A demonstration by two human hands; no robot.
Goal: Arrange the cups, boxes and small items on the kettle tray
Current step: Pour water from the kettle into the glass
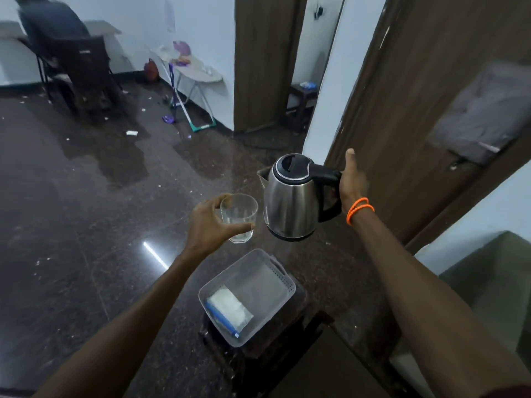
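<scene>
Nearest, a grey tray (287,278) on a dark stool (287,349) holds only a white packet (230,307). Above it, the left hand (208,224) grips a glass cup (239,215) and the right hand (352,182) clasps the kettle (290,196) handle. Judging by this, loading is underway; next, both need lowering upright into the tray's bare part.

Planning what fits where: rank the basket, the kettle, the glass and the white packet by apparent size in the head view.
1. basket, though it sits nearer the camera than the held items, which may inflate it.
2. kettle, held by the right hand.
3 and 4. glass, in the left hand, and white packet look alike; no ranking.
</scene>
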